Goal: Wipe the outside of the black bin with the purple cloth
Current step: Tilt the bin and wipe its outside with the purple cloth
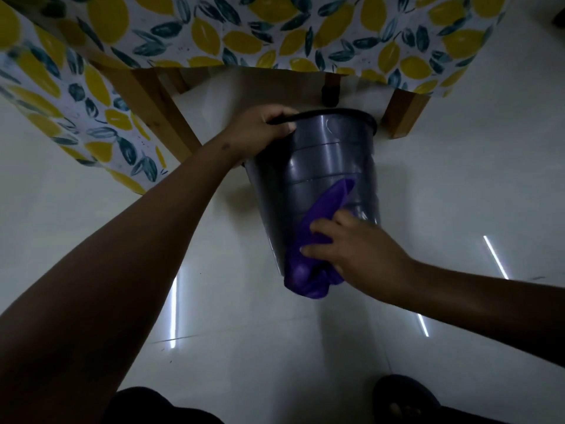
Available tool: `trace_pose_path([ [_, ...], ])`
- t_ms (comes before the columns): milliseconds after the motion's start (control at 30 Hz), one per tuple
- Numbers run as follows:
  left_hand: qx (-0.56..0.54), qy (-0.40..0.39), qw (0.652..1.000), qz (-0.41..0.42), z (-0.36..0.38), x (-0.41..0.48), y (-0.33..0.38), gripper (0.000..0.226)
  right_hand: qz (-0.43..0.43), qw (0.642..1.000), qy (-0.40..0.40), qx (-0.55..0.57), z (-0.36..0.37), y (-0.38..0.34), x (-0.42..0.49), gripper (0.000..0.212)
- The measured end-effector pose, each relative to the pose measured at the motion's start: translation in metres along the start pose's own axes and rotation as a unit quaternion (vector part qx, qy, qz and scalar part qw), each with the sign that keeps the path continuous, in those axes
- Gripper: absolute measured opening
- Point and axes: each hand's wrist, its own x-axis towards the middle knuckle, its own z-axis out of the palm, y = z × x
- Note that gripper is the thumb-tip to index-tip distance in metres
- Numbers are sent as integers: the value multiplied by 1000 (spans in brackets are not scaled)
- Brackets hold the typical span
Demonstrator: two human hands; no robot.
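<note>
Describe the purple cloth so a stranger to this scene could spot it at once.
Below the lemon-print tablecloth, a black bin is tilted over the pale floor. The purple cloth lies against its side under the right hand. It is the only bright purple thing.

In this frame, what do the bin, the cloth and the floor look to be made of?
The black bin: seemingly moulded plastic, glossy, with ribbed bands catching highlights. The purple cloth: soft fabric, possibly microfibre, matte and bunched in folds. The floor: likely polished tile, mirroring light strips.

Bare forearms (122, 255), dark open-toed sandal (406, 390)
</note>
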Motion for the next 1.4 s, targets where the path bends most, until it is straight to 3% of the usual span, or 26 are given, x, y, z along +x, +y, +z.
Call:
trace_pose_path([
  [67, -12, -5, 1000, 1, 7, 2, 5, 32, 20, 1000, 17, 13, -6, 7, 7, 45],
  [200, -5, 1, 1000, 15, 10, 3, 8, 34, 166, 976, 130, 56, -31, 57, 36, 42],
  [267, -16, -3, 1000, 11, 7, 1, 5, 32, 199, 965, 153, 77, -38, 79, 42, 40],
  [367, -12, 11, 1000, -3, 3, 0, -2, 32, 177, 972, 135, 77, -27, 72, 33, 39],
  [567, 58, 8, 998, -17, -10, -3, -6, 32, 39, 998, 46, 22, 0, 10, -1, 40],
  [700, 43, -27, 998, -30, -8, 3, 5, 36, 70, 993, 58, 78, -16, 19, 11, 36],
  [767, 29, -2, 998, -48, -3, 4, 4, 28, 108, 986, 81, 94, -32, 31, 21, 37],
  [900, 70, 53, 995, -50, -1, 0, -9, 39, 154, 966, 167, 126, -78, 54, 39, 43],
  [1000, 94, 27, 994, -41, -7, 1, -9, 38, 177, 955, 203, 126, -95, 67, 43, 42],
  [1100, 159, -15, 987, -25, -9, 5, -1, 41, 173, 962, 172, 122, -75, 61, 37, 41],
  [1233, 139, -38, 989, -21, 2, 2, 5, 42, 119, 986, 73, 89, -22, 13, 16, 43],
  [1333, 101, -28, 994, -20, 9, -1, 3, 44, 64, 995, 58, 55, -11, -3, 15, 44],
  [1400, 97, -27, 995, -16, 11, -2, 4, 39, 85, 992, 69, 60, -16, 14, 27, 43],
])
